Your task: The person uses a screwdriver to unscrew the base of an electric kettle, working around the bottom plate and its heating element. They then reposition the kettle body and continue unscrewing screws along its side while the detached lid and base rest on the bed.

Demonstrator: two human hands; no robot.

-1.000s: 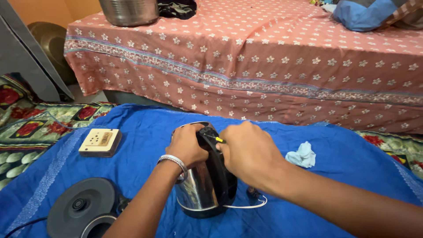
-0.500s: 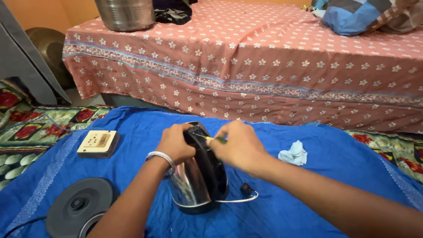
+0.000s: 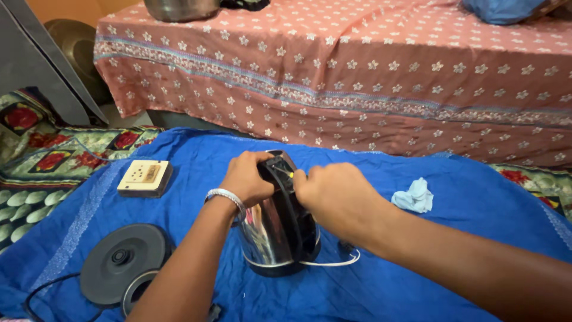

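A steel electric kettle (image 3: 271,238) with a black handle and black top stands on a blue cloth (image 3: 417,262) spread over the floor, roughly in the middle of the view and tipped a little away from the person. The left hand (image 3: 245,179) is curled around the top of the kettle at its upper left, fingers wrapped onto the black part; a silver bangle (image 3: 225,197) sits on that wrist. The right hand (image 3: 330,194) is closed into a loose fist against the upper right of the black handle, and a small yellow-tipped tool (image 3: 290,175) shows between its thumb and fingers, the tip touching the kettle's black top. How much of the tool lies inside the fist cannot be seen.

A thin white ring-like strip (image 3: 333,262) lies on the cloth at the kettle's foot, on its right side. To the lower left, well apart from the kettle, lies the round black kettle base (image 3: 122,262) with a dark cord (image 3: 36,295) trailing from it, and a round rim (image 3: 136,290) peeks out just under its edge. Further up on the left rests a cream-coloured socket box (image 3: 145,177). A crumpled pale blue rag (image 3: 414,197) lies on the cloth to the right of the hands. Behind everything runs a bed covered with a pink flowered sheet (image 3: 369,77)
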